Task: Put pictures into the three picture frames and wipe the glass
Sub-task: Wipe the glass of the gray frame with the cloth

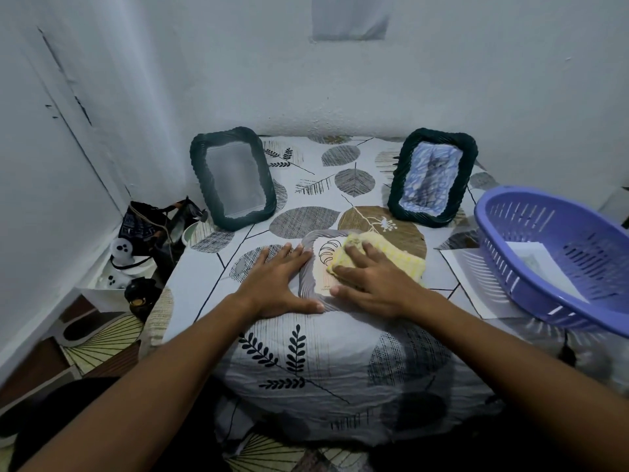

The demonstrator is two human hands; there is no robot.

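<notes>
The grey frame point(308, 267) lies flat on the counter point(357, 352), near its middle, with a picture of a leaf drawing already under its glass. The step in hand appears to be the wiping of this third frame. The right hand point(369, 282) presses a yellow cloth point(391, 253) on the glass; its fingers point(354, 255) are spread nearly straight on top of the cloth and do not curl round it, and the thumb touches the near edge of the frame. The cloth covers the right half of the frame, so that side is hidden. The left hand point(277, 284) lies flat and open on the left border of the frame, with fingers straight, and it seems to hold the frame steady.

I judge that the next move calls for sliding the cloth over the part of the glass that is bare, with light pressure, while the left hand keeps the frame from slipping on the tablecloth.

Behind, two dark green frames stand upright near the wall. The left green frame point(233, 178) shows only a pale, blurred inside; I cannot tell whether it holds a picture. The right green frame point(432, 178) holds a blue and white picture. At the right edge a purple plastic basket point(531, 247) stands tilted on sheets of paper point(466, 277), with another sheet inside it.
</notes>
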